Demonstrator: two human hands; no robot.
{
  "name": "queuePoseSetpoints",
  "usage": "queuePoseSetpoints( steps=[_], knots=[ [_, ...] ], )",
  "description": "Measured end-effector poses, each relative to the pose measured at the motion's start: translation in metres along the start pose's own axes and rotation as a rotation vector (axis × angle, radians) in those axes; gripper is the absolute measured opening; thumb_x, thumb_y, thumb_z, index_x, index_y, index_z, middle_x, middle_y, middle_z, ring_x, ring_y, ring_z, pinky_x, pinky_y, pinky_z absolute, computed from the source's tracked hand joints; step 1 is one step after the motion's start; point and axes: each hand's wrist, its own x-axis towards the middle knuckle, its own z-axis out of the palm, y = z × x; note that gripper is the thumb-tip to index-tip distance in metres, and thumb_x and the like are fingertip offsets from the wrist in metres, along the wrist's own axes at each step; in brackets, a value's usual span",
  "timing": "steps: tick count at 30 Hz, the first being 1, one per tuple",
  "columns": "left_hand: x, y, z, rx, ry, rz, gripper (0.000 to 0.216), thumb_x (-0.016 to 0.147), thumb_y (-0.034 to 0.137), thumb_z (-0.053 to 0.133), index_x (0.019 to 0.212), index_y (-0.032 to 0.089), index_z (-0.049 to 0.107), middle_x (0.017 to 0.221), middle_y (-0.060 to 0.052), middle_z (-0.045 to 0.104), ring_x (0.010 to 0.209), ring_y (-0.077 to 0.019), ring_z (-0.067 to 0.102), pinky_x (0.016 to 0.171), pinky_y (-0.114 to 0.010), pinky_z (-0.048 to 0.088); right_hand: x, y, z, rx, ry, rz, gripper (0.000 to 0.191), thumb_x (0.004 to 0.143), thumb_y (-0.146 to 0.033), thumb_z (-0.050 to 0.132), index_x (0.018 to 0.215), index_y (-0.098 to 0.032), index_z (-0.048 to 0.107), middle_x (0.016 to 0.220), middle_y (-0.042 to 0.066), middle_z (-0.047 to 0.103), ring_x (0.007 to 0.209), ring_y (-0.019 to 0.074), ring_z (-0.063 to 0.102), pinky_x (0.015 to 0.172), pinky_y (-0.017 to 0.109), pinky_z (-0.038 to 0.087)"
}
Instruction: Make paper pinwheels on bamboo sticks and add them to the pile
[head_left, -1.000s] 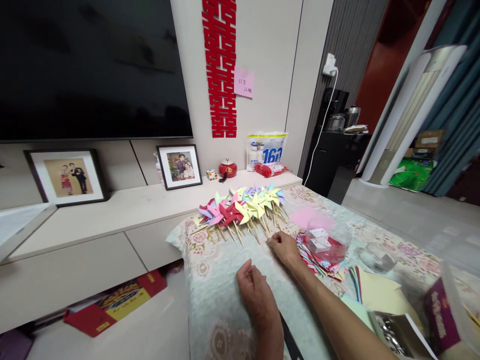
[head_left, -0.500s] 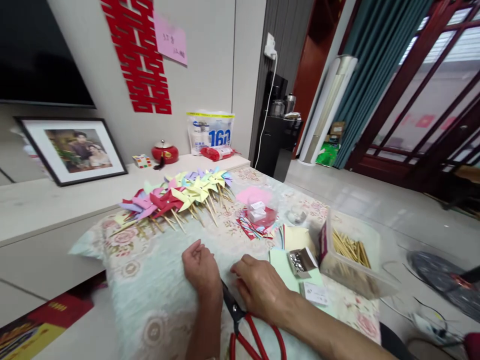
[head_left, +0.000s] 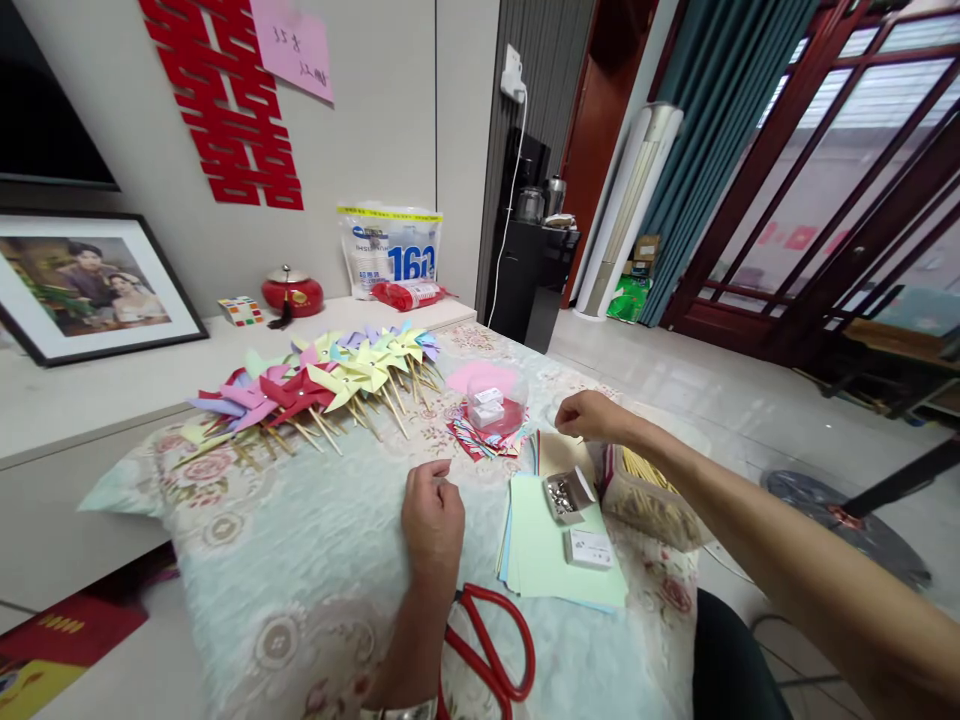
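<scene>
Stick box (head_left: 652, 515) at tabletop (head_left: 322, 545) right edge; right hand (head_left: 590, 415) curled near its far side, left hand (head_left: 433, 515) curled beside scissors (head_left: 493, 670). Cannot tell whether either grips anything. Risk: right forearm (head_left: 750, 530), crossing above, may tip box off edge.

**Markings and inscriptions: six entries**

1. Upright white-and-blue plastic bag with yellow top band (head_left: 390, 240): large blue numeral "160" on the front; smaller print too fine to read surely.
2. Pink paper note (head_left: 292, 50), on the pale grey wall (head_left: 375, 100): handwritten, upper line opening "35"; remainder uncertain.
3. Long red cut-out strip (head_left: 270, 155), same wall: double-happiness character 囍, repeated down its length.
4. Red plastic packet with white label (head_left: 409, 293), in front of the bag: label print illegible.
5. Red-and-yellow box (head_left: 97, 630), lower left: row of gold characters, illegible.
6. Small white cardboard carton (head_left: 588, 548), on pale green paper sheets (head_left: 555, 583): small dark print, illegible.
</scene>
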Motion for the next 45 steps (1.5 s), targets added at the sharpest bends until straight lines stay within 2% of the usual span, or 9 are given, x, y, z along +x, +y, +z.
queuePoseSetpoints(
  steps=[4, 11, 17, 21, 28, 36, 42, 45],
  knots=[
    [0.0, -0.001, 0.002, 0.033, -0.009, 0.043, 0.024, 0.076, 0.01, 0.044, 0.088, 0.02, 0.062, 0.092, -0.008, 0.068, 0.088, -0.0243, 0.066, 0.08, -0.037, 0.052, 0.023, 0.008, 0.01, 0.008, -0.111, 0.08, 0.016, 0.071, -0.005, 0.063, 0.077, -0.013, 0.075, 0.061, 0.003, 0.069, 0.056, 0.0133, 0.063, 0.054, 0.02, 0.049],
    [0.001, -0.005, 0.003, 0.033, -0.006, 0.026, 0.025, 0.074, 0.009, 0.045, 0.088, 0.021, 0.062, 0.089, -0.006, 0.068, 0.085, -0.023, 0.066, 0.079, -0.035, 0.052, 0.053, 0.021, 0.021, -0.014, -0.117, 0.135, 0.027, 0.071, -0.004, 0.066, 0.093, -0.015, 0.078, 0.059, 0.002, 0.069, 0.056, 0.0145, 0.066, 0.055, 0.022, 0.053],
    [0.002, -0.006, 0.002, 0.017, -0.034, 0.01, 0.025, 0.076, 0.009, 0.046, 0.088, 0.022, 0.063, 0.092, -0.006, 0.069, 0.087, -0.0225, 0.067, 0.081, -0.034, 0.052, 0.061, 0.03, 0.029, 0.031, -0.144, 0.17, 0.037, 0.073, -0.004, 0.064, 0.105, -0.017, 0.077, 0.06, 0.003, 0.07, 0.051, 0.0136, 0.065, 0.054, 0.023, 0.055],
    [0.003, -0.007, 0.003, 0.028, -0.033, 0.0, 0.025, 0.075, 0.009, 0.047, 0.088, 0.021, 0.063, 0.092, -0.006, 0.069, 0.087, -0.0228, 0.067, 0.081, -0.035, 0.052, 0.062, 0.028, 0.031, 0.065, -0.163, 0.171, 0.039, 0.073, -0.003, 0.065, 0.106, -0.017, 0.076, 0.06, 0.003, 0.071, 0.052, 0.0137, 0.066, 0.057, 0.024, 0.056],
    [0.003, -0.008, 0.004, 0.044, -0.044, -0.003, 0.025, 0.076, 0.01, 0.046, 0.089, 0.021, 0.063, 0.092, -0.007, 0.07, 0.089, -0.0242, 0.067, 0.083, -0.037, 0.052, 0.064, 0.03, 0.033, 0.114, -0.173, 0.163, 0.032, 0.072, -0.001, 0.063, 0.096, -0.016, 0.078, 0.054, 0.0, 0.066, 0.051, 0.0122, 0.064, 0.055, 0.022, 0.055],
    [0.002, -0.008, 0.003, 0.033, -0.046, -0.015, 0.025, 0.076, 0.009, 0.047, 0.09, 0.021, 0.063, 0.093, -0.006, 0.069, 0.089, -0.0227, 0.067, 0.083, -0.035, 0.052, 0.064, 0.031, 0.034, 0.138, -0.178, 0.145, 0.022, 0.071, -0.003, 0.069, 0.087, -0.015, 0.077, 0.06, 0.0, 0.069, 0.052, 0.01, 0.063, 0.054, 0.019, 0.053],
    [0.002, -0.009, 0.003, 0.045, -0.043, -0.014, 0.025, 0.075, 0.009, 0.047, 0.089, 0.021, 0.064, 0.092, -0.007, 0.069, 0.088, -0.0234, 0.067, 0.082, -0.035, 0.052, 0.064, 0.025, 0.03, 0.097, -0.204, 0.127, 0.012, 0.074, -0.006, 0.072, 0.083, -0.013, 0.075, 0.061, -0.001, 0.068, 0.055, 0.01, 0.064, 0.055, 0.018, 0.052],
    [0.002, -0.009, 0.003, 0.044, -0.044, -0.018, 0.025, 0.075, 0.009, 0.047, 0.089, 0.021, 0.064, 0.091, -0.006, 0.069, 0.087, -0.0234, 0.067, 0.081, -0.035, 0.052, 0.064, 0.022, 0.028, 0.043, -0.232, 0.126, 0.005, 0.082, -0.013, 0.073, 0.087, -0.012, 0.071, 0.066, -0.002, 0.067, 0.058, 0.0101, 0.065, 0.057, 0.021, 0.054]
  ],
)
